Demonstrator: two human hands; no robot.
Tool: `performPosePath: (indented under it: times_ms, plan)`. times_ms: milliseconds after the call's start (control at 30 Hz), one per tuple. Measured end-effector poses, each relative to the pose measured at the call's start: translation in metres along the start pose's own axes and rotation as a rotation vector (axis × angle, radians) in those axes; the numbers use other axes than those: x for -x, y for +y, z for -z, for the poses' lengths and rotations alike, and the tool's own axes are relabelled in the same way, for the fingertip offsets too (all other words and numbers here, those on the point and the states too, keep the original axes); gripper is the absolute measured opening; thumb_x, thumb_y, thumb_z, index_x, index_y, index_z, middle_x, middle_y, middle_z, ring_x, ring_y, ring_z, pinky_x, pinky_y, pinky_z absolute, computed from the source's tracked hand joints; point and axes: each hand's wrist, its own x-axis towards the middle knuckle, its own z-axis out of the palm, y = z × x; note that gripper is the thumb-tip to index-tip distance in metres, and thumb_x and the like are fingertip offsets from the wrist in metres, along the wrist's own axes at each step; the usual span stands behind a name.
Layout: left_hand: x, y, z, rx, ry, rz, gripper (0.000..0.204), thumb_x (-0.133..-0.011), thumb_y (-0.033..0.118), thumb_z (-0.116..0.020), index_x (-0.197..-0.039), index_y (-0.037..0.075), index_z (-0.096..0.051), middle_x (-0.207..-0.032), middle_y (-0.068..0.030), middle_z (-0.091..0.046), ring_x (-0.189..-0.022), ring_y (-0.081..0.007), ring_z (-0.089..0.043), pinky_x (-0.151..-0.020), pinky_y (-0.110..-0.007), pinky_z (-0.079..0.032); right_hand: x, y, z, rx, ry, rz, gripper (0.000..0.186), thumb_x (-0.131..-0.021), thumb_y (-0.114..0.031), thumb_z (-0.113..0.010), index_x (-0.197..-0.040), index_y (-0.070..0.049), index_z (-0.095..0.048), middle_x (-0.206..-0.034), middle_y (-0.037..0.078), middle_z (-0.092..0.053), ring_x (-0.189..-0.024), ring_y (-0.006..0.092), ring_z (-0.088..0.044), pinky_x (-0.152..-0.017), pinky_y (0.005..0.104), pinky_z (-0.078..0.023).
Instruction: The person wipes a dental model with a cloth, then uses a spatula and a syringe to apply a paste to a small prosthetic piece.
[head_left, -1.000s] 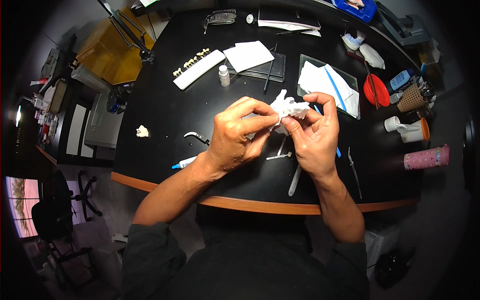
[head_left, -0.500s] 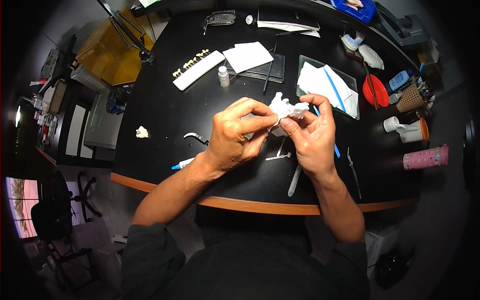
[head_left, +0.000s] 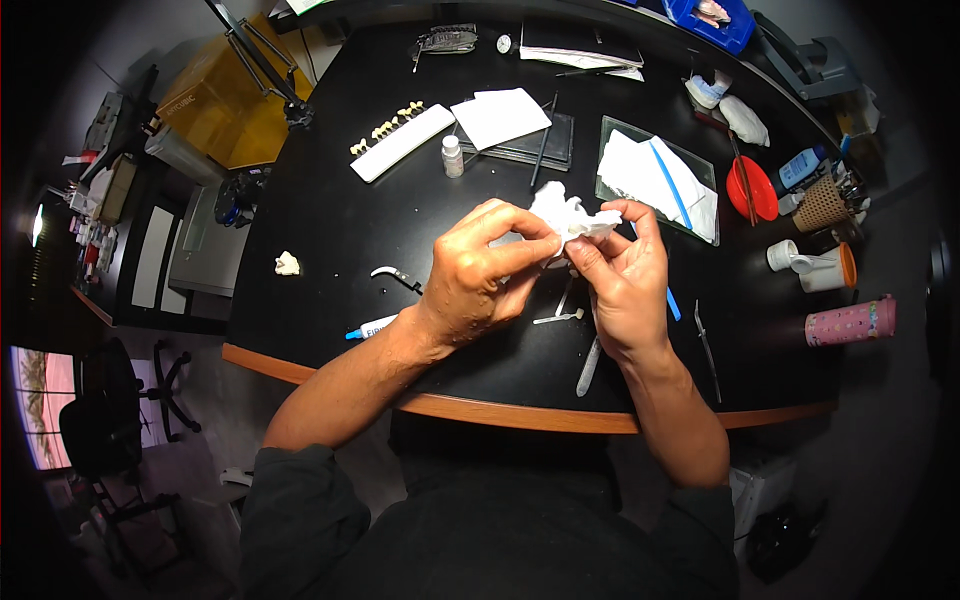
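Note:
Both my hands meet over the middle of the black table (head_left: 330, 240). My left hand (head_left: 480, 275) and my right hand (head_left: 625, 275) pinch a crumpled white tissue (head_left: 565, 212) between thumbs and fingers; whatever is wrapped inside it is hidden. Just below the hands on the table lie a small white stick tool (head_left: 558, 318) and a longer pale handle (head_left: 588, 366). A blue-tipped white pen (head_left: 370, 327) and a small curved metal tool (head_left: 395, 276) lie to the left of my left wrist.
A white strip with several tooth shapes (head_left: 400, 140), a small bottle (head_left: 453, 156), a glass slab with tissue and a blue stick (head_left: 655, 175), a red dish (head_left: 752, 188), a pink cup (head_left: 850, 320), a metal instrument (head_left: 706, 340) and a wax lump (head_left: 288, 264) lie about.
The hands stay in place; the fingers have shifted slightly, working the tissue between them.

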Motion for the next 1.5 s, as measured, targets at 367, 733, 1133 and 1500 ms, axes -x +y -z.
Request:
performPosePath:
  times_ms: [367,733,1133,1500]
  plan:
    - [0.002,-0.004,-0.001,0.122,-0.01,0.1,0.031,-0.066,-0.009,-0.075,-0.095,0.004,-0.077,-0.091,-0.0077,-0.071,-0.081,-0.0256,-0.069,-0.07,-0.034,-0.056,-0.001,-0.003,-0.001,0.1,-0.06,0.04,0.047,-0.092,0.014,-0.065,-0.127,-0.002,-0.037,-0.103,0.017,-0.068,-0.099,0.016,-0.068,-0.088,0.0266,-0.056]
    - [0.001,-0.001,-0.002,0.077,0.001,0.082,0.031,-0.066,-0.008,-0.077,-0.094,0.005,-0.077,-0.09,-0.0065,-0.071,-0.079,-0.0245,-0.068,-0.069,-0.034,-0.055,0.0,-0.002,0.0,0.097,-0.058,0.055,0.046,-0.092,0.015,-0.065,-0.126,-0.002,-0.038,-0.103,0.016,-0.068,-0.099,0.0149,-0.068,-0.088,0.026,-0.056]
    - [-0.002,0.002,-0.003,0.172,0.101,0.186,0.013,-0.079,-0.005,-0.078,-0.091,0.0,-0.077,-0.086,-0.0106,-0.075,-0.076,-0.0208,-0.072,-0.067,-0.03,-0.055,-0.004,0.0,0.005,-0.028,-0.054,0.002,0.043,-0.094,0.011,-0.066,-0.125,-0.002,-0.04,-0.101,0.016,-0.069,-0.093,0.0121,-0.067,-0.084,0.0231,-0.054]
    - [-0.004,0.0,0.003,0.214,0.141,0.356,0.008,-0.084,0.0,-0.077,-0.092,-0.002,-0.077,-0.084,-0.0104,-0.074,-0.076,-0.0163,-0.071,-0.07,-0.027,-0.054,-0.003,-0.002,0.006,-0.084,-0.079,-0.032,0.041,-0.095,0.007,-0.068,-0.125,0.0,-0.041,-0.1,0.017,-0.072,-0.095,0.0149,-0.07,-0.088,0.026,-0.057]
